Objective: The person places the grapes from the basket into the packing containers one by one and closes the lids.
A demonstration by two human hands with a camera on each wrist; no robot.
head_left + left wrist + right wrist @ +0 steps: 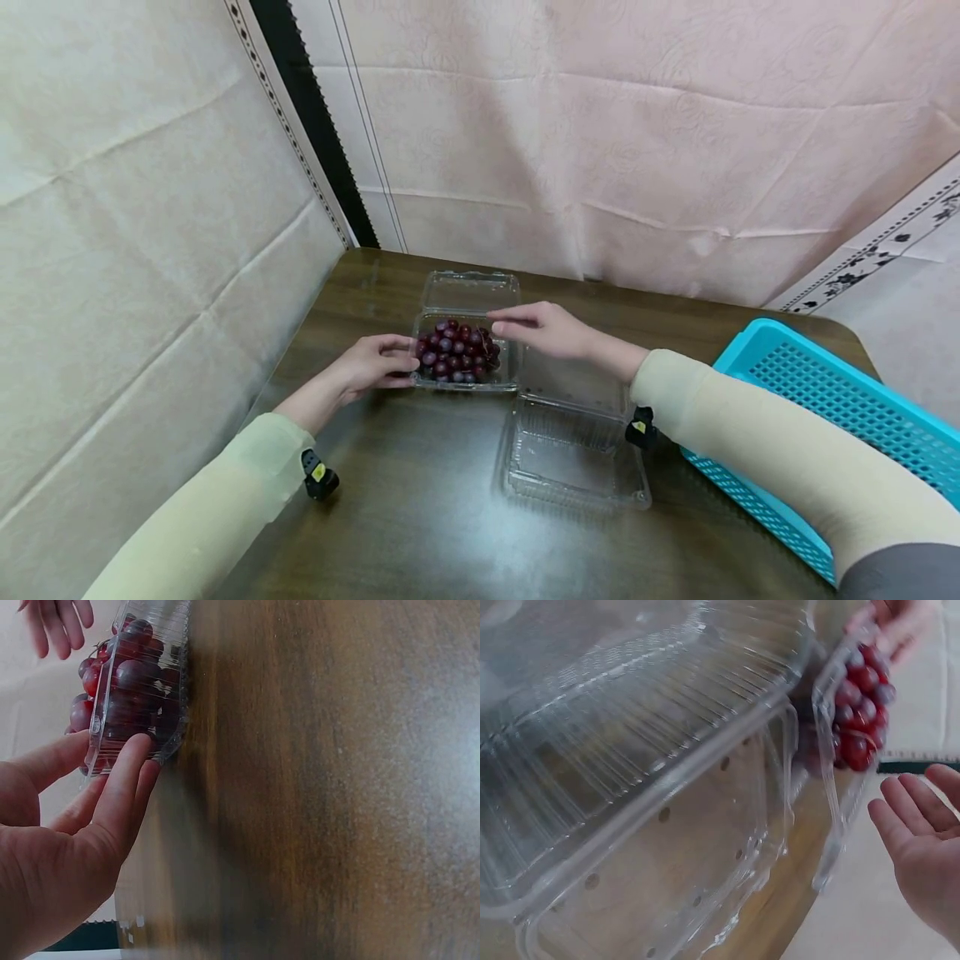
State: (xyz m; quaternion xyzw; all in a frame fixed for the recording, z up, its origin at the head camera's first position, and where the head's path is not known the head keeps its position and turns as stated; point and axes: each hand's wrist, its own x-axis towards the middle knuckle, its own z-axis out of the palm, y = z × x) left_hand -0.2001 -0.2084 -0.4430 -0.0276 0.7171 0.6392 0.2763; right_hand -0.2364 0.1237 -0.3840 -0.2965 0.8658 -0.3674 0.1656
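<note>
A clear plastic clamshell container (510, 365) stands near the table's back with its lid (471, 292) folded open towards the wall. Dark red grapes (456, 350) fill its left and middle part. My left hand (375, 362) holds the container's left side. In the left wrist view, fingers of that left hand (67, 840) rest against the ribbed wall and rim. Over the container's right edge hovers my right hand (547, 329), fingers extended. Seen in the right wrist view, the right hand (922, 855) holds nothing and stays apart from the grapes (862, 709).
A second clear clamshell container (570, 458), open and with nothing in it, lies in front of and right of the first. At the right a blue perforated basket (780, 354) stands beside my right forearm. Pale cloth (600, 150) hangs behind the wooden table (390, 508).
</note>
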